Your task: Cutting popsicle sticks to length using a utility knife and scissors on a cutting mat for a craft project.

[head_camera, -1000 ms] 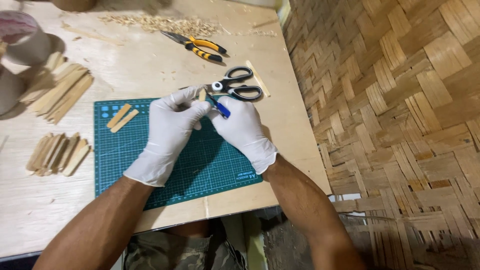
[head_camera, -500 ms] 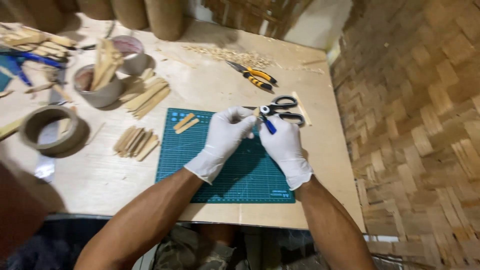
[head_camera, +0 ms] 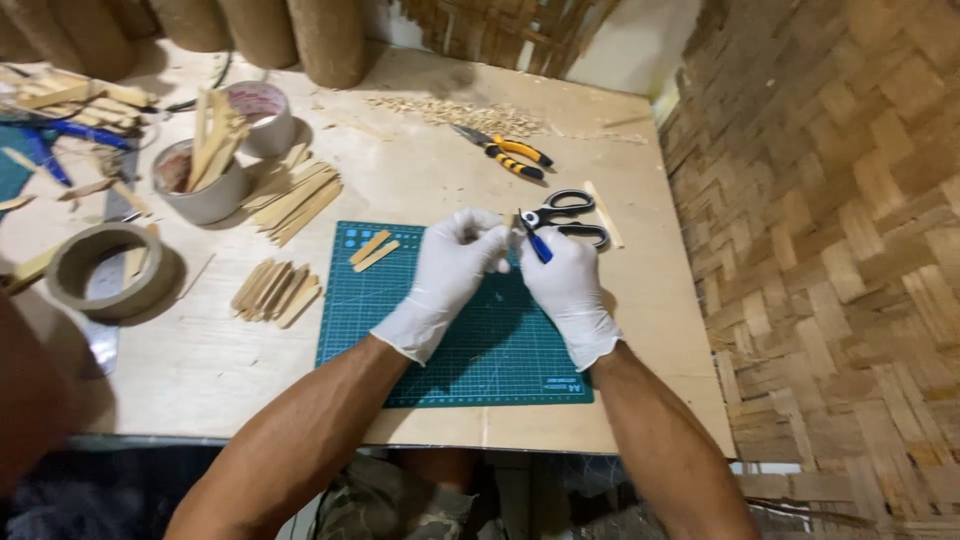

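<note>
Both hands wore white gloves and met over the far edge of a green cutting mat (head_camera: pixel 470 350) on the table (head_camera: pixel 200 370). The right hand (head_camera: pixel 565 290) was curled tight around a small blue-handled knife (head_camera: pixel 536 243), whose handle stuck up from between the thumb and the forefinger. The left hand (head_camera: pixel 445 275) was closed in a pinch right against the right hand's fingertips; what it pinched was too small to make out, though it looked like a thin sliver.

Just beyond the right hand lay black-handled scissors (head_camera: pixel 570 215), nearly touching the knuckles, with a pale wooden stick (head_camera: pixel 603 213) beside them. Farther out from that hand rested pliers with yellow and black grips (head_camera: pixel 505 155), and past those a scatter of wood shavings (head_camera: pixel 450 112).

Just left of the left hand, two short wooden strips (head_camera: pixel 372 250) sat on the corner of the mat. Farther to that side, off the mat, was a small heap of wooden strips (head_camera: pixel 275 292), and beyond it a looser bundle of longer strips (head_camera: pixel 295 197). Well away on that side stood a grey cup holding sticks (head_camera: pixel 205 180), a roll of tape (head_camera: pixel 258 115) behind it, and a large cardboard ring (head_camera: pixel 105 268) lying flat.
</note>
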